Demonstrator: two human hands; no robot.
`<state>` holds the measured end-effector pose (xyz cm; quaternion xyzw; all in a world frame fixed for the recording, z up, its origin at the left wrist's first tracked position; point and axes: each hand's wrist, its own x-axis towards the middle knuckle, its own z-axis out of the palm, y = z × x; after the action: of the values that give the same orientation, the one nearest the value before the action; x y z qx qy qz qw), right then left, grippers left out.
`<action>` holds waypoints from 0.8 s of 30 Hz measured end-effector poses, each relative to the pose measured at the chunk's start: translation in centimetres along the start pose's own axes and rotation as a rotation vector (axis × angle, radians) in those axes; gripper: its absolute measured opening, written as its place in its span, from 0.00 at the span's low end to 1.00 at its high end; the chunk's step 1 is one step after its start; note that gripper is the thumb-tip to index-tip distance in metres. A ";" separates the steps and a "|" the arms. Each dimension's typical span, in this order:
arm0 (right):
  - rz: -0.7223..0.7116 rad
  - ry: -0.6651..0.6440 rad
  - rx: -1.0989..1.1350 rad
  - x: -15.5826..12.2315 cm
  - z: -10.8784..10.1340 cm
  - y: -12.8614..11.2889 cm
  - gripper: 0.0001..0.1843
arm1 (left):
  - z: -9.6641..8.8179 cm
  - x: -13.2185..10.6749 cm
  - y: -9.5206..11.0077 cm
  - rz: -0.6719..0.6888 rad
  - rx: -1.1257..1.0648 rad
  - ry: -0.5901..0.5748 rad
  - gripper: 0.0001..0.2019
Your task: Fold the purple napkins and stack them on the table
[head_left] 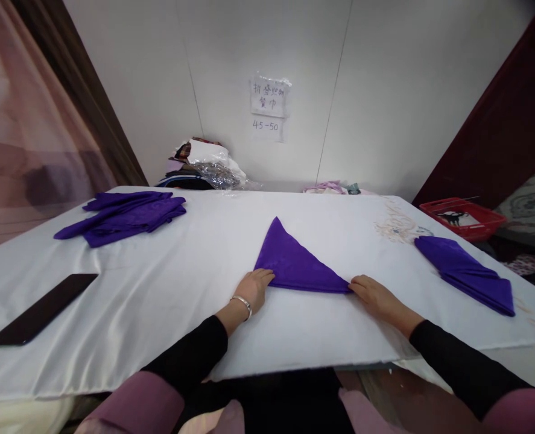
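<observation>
A purple cloth napkin [294, 259], folded into a triangle, lies in the middle of the white-covered table. One point of it faces away from me and the long folded edge is towards me. My left hand [254, 288], with a silver bracelet at the wrist, grips its near left corner, fingers on top of the cloth. At the far right tip, my right hand [376, 296] pinches the corner between thumb and fingers. The thumb of my left hand is mostly hidden.
Loose purple napkins [126, 216] are heaped at the back left, above a dark flat board [41, 310]. Folded purple napkins [466, 274] lie on the right. A red basket [464, 220] stands beyond the right edge. Bagged fabrics [208, 163] sit by the wall under a paper sign [268, 108].
</observation>
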<state>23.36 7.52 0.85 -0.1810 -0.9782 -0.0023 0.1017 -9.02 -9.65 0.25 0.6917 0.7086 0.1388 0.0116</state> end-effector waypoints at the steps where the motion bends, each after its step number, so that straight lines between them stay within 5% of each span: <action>1: -0.003 -0.017 -0.007 -0.1 -0.3 -0.1 0.18 | 0.0 -0.1 -0.2 -0.012 -0.002 0.001 0.28; 6: -0.010 -0.041 -0.018 -0.8 -0.4 -0.5 0.18 | -0.4 -1.5 -1.9 -0.109 -0.129 0.078 0.30; 12: 0.009 0.017 -0.018 -1.7 0.5 -0.5 0.19 | -1.4 -3.4 -3.7 -0.466 -0.333 0.230 0.18; 18: 0.051 0.037 0.001 -2.1 0.9 -0.5 0.19 | -1.7 -3.3 -3.0 -0.238 -0.232 0.202 0.11; 24: 0.073 0.011 -0.020 -2.1 0.9 -0.6 0.20 | -1.5 -2.3 -2.5 -0.183 -0.027 0.104 0.10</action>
<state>24.85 6.22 -0.43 -0.2176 -0.9703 -0.0094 0.1051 -11.66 -12.18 0.81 0.6157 0.7666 0.1824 -0.0031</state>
